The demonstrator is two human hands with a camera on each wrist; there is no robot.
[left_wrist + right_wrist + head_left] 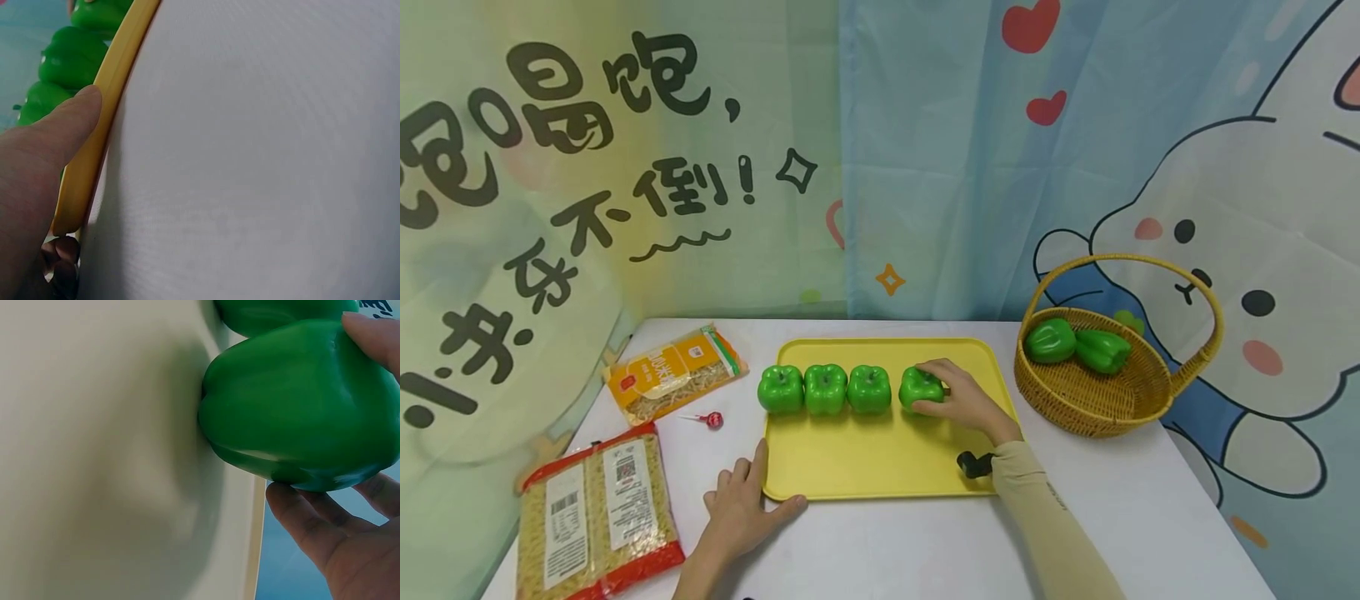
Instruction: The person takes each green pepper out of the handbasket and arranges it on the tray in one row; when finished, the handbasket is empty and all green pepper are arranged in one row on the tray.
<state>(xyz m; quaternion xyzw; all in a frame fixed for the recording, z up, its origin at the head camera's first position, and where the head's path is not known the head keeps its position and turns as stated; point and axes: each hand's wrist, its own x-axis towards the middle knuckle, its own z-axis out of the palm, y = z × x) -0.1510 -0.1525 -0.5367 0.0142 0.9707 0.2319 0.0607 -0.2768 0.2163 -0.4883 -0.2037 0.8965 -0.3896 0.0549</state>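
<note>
My right hand [961,402] holds a green bell pepper [920,388] over the right half of a yellow tray [865,471]. In the right wrist view, thumb and fingers sit on opposite sides of that bell pepper [294,406], its lower end at or very near the tray surface. To its left, three more green bell peppers [825,389] stand in a row along the tray's far left part. At the tray's near left corner my left hand [741,504] touches the rim, index finger along the left side. The left wrist view shows the thumb against the rim [112,81].
A wicker basket [1090,417] with a tall handle stands right of the tray, two green peppers [1102,351] inside. Left lie an orange food packet [673,373], a red lollipop [713,420] and a large red-edged bag of grain [598,512]. Printed curtains hang behind the white table.
</note>
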